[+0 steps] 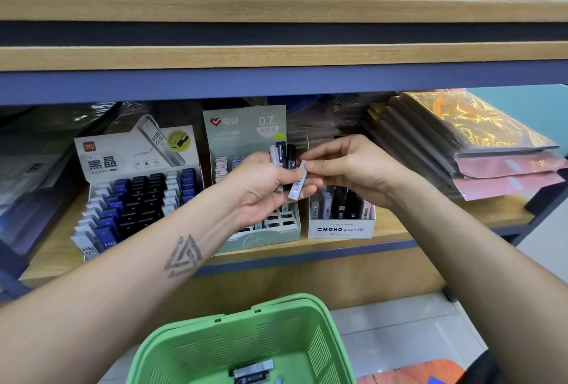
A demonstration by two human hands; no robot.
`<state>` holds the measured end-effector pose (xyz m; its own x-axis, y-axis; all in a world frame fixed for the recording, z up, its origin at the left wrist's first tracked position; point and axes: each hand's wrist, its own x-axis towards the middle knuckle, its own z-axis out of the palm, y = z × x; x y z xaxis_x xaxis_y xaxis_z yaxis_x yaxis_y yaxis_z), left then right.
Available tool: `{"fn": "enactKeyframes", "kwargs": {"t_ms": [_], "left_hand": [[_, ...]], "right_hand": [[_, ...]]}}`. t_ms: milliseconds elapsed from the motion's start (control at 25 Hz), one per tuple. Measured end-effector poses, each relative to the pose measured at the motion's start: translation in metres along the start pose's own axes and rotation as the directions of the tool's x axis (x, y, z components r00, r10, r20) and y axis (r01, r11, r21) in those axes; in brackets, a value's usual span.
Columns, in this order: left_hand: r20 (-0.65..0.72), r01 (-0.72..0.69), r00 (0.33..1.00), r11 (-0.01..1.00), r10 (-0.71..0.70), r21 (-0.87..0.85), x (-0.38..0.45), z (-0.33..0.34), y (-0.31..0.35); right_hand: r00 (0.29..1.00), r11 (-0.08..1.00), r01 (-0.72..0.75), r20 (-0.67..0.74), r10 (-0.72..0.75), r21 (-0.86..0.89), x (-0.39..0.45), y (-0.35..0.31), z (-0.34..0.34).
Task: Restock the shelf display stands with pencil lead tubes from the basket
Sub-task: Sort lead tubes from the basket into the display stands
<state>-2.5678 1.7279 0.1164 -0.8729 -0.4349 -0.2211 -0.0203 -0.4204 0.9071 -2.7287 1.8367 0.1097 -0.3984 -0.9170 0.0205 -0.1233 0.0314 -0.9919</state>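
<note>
While the left hand (261, 181) grips a fan of lead tubes (284, 156), the right hand (341, 165) pinches one white tube (298, 181) from it, above the MONO stand (341, 227). Stands look partly filled; basket (246, 340), near, holds a few more.

On the wooden shelf (396, 227) before me stand three cardboard display stands: the widest (138, 190) leftmost, a tall-backed one (246, 138) in the middle, a small box (341, 224) rightmost. The green plastic basket (246, 340) sits below.
</note>
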Motion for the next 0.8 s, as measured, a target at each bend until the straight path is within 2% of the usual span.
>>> {"fn": "enactKeyframes", "kwargs": {"t_ms": [320,440,560,720,800], "left_hand": [[0.089,0.043,0.995,0.990,-0.055,0.131,-0.007,0.002,0.000],[0.038,0.019,0.999,0.994,-0.024,0.104,-0.005,0.004,0.001],[-0.001,0.001,1.000,0.997,-0.001,0.073,-0.003,0.006,0.002],[-0.001,0.015,1.000,0.991,-0.015,0.131,-0.003,0.003,0.007],[-0.081,-0.028,0.996,0.987,0.041,0.160,-0.001,-0.001,0.014]], "right_hand": [[0.993,0.996,0.081,-0.092,-0.078,0.024,0.000,-0.006,0.001],[0.996,0.996,0.055,-0.075,-0.049,0.073,0.000,-0.006,0.005],[1.000,0.999,0.011,-0.028,-0.010,0.047,-0.001,-0.004,0.008],[0.990,0.983,0.084,-0.127,-0.063,0.166,0.001,-0.009,0.003],[0.983,0.988,0.118,-0.156,-0.101,0.104,0.000,-0.014,-0.006]]}}
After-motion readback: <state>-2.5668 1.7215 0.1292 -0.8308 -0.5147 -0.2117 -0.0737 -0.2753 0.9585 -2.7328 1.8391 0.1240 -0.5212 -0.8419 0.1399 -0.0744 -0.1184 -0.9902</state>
